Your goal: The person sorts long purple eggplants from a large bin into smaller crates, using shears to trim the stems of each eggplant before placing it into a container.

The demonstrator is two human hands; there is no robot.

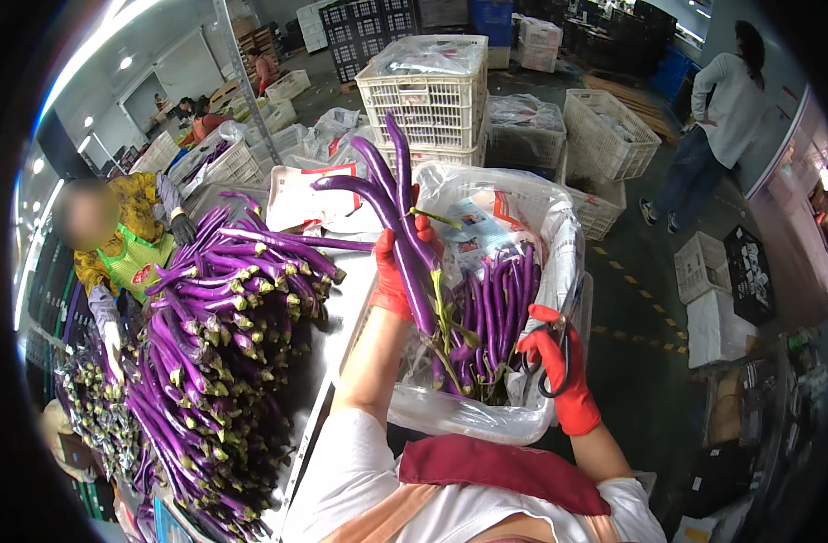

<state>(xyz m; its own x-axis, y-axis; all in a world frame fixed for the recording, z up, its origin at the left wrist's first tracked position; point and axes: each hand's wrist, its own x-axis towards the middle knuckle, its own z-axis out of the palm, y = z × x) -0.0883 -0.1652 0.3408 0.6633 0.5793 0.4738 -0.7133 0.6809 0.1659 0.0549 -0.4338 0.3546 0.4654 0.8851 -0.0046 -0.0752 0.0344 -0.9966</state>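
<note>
My left hand (395, 275), in a red glove, grips a bunch of long purple eggplants (380, 193) with green stems. The bunch is held up above the near-left part of a crate lined with clear plastic (468, 421). Inside that crate, more long eggplants (498, 312) lie side by side next to printed paper (478, 231). My right hand (556, 360), also red-gloved, holds black-handled scissors (556, 380) at the crate's right side; the blades are partly hidden. To my left, a large heap of eggplants (203, 339) lies with the stem ends mostly towards me.
A metal table (325, 339) carries the heap. Across it, a co-worker in a green apron (139, 258) reaches into the eggplants. Stacked white plastic crates (420, 102) stand beyond my crate, others (611, 136) at the right. Another person (719, 122) stands at the far right.
</note>
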